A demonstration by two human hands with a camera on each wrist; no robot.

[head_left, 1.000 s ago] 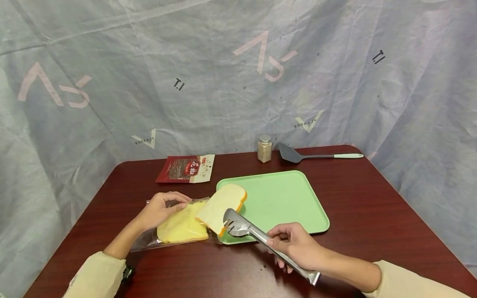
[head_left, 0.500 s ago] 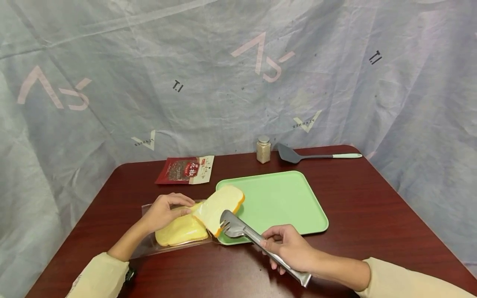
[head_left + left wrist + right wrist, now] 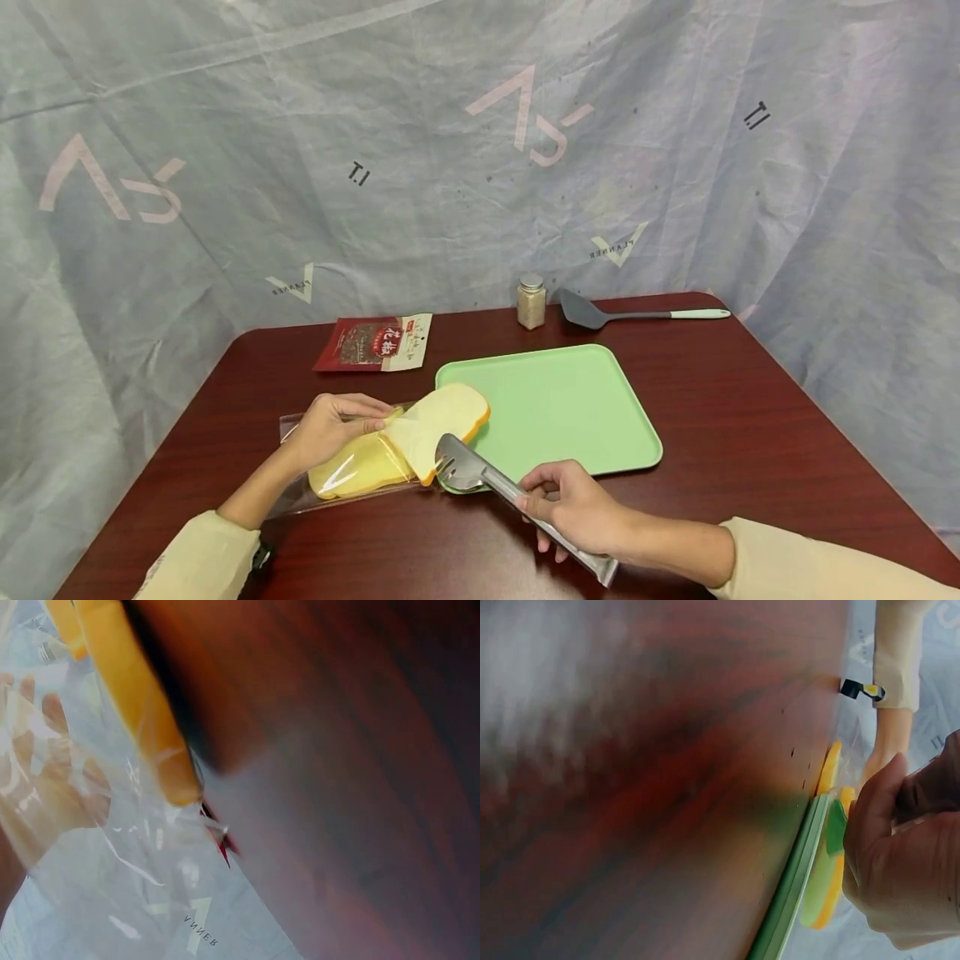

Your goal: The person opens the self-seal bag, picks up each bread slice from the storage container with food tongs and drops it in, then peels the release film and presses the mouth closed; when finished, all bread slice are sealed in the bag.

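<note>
My right hand (image 3: 573,508) grips a pair of metal tongs (image 3: 517,493). Their serrated head meets the near edge of a pale bread slice (image 3: 442,417) with an orange crust. This slice is tilted, its left end at the mouth of a clear plastic bag (image 3: 296,500) and its right end over the green tray's left edge. Another bread slice (image 3: 356,471) lies inside the bag. With thumb and fingers, my left hand (image 3: 330,429) pinches the bag's upper side. The left wrist view shows that hand blurred through the plastic, beside a crust (image 3: 135,697).
A light green tray (image 3: 570,408) lies right of the bag. Behind stand a red seasoning packet (image 3: 371,343), a small lidded glass jar (image 3: 531,304) and a grey spatula (image 3: 588,312) with a pale handle. A grey printed cloth (image 3: 450,167) hangs behind the table (image 3: 420,550).
The tongs and my right hand have shifted a little left and down, and the held slice has come lower and closer to the bag. My left hand has moved slightly down.
</note>
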